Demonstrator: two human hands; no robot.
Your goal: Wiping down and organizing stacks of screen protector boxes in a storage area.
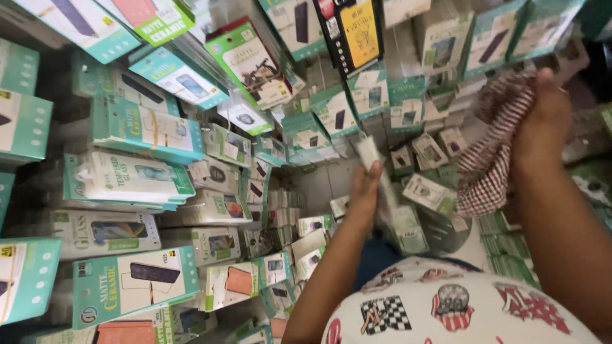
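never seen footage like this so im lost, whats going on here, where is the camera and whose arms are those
There is one picture, taken by a camera worn on a person's head, looking down their own body, so both arms are theirs. The left hand holds a slim white and green packet, blurred by motion. The right hand grips a red and white checked cloth. All around them hang and lie stacks of teal and white flat cardboard packets, with drawings of phone screens on them. At the bottom is the person's white patterned shirt.
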